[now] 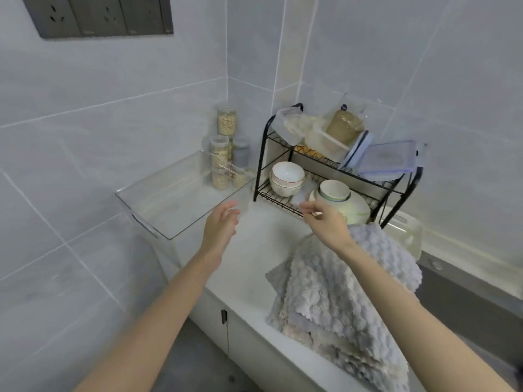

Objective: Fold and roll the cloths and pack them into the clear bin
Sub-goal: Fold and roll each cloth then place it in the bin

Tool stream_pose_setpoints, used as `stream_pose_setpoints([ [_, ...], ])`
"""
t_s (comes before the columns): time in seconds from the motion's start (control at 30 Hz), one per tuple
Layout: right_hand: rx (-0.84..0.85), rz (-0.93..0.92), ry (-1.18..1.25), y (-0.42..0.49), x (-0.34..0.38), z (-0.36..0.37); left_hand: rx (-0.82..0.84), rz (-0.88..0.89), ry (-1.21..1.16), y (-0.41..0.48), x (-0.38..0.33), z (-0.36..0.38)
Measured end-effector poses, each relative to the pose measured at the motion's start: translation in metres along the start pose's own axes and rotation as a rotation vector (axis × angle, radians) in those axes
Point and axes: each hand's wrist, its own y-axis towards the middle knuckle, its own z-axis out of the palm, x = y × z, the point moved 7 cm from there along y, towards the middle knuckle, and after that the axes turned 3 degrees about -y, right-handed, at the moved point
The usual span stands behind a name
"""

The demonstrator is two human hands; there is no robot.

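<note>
Pale grey marbled wall tiles [85,142] close in the corner ahead of you, with a dark socket panel [99,15] high on the left. Below runs a white countertop [249,267].

The clear rectangular plastic bin [133,206] stands at the left end of that counter, against the wall, its open top facing up and nothing visible inside it. The pile of nubby pale grey-lilac cloths [339,292] lies in loose layers on the right part of the counter, its near edge draping over the front and well apart from the bin.

Your left hand [223,224] hovers by the bin's near right corner, fingers relaxed and extended, holding nothing. Your right hand [322,219] hangs just above the far edge of the cloths, fingers loosely curled, gripping nothing that shows.

Behind your hands, a black two-tier wire dish rack [261,154] carries stacked white bowls [285,176] below and clear plastic food containers [325,140] above. Clear jars of grain [226,123] are stacked in the corner, just behind the bin.
</note>
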Motion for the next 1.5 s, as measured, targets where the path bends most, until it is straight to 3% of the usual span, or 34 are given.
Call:
stream_pose_setpoints([
  [0.1,-0.042,0.086,-0.115,-0.024,-0.041,-0.031,0.160,-0.010,0.109,-0.008,0.016,0.050],
  [0.23,-0.015,0.167,-0.489,-0.054,-0.094,-0.048,0.389,-0.122,0.301,-0.010,0.063,0.113],
  [0.4,0.288,0.302,-0.508,-0.082,-0.151,-0.023,0.526,-0.347,0.383,-0.007,0.129,0.163],
  [0.47,0.336,0.315,-0.525,-0.089,-0.167,-0.018,0.564,-0.402,0.412,-0.008,0.151,0.171],
  [0.63,0.300,0.314,-0.637,-0.081,-0.177,-0.029,0.518,-0.425,0.488,0.008,0.185,0.177],
  [1.07,0.154,0.456,-0.726,-0.086,-0.193,-0.055,0.600,-0.395,0.423,-0.021,0.195,0.215],
  [1.3,-0.008,0.501,-0.779,-0.088,-0.189,-0.063,0.762,-0.362,0.458,-0.027,0.197,0.229],
  [1.5,-0.188,0.474,-0.833,-0.078,-0.148,-0.049,0.944,-0.316,0.653,0.006,0.182,0.208],
])
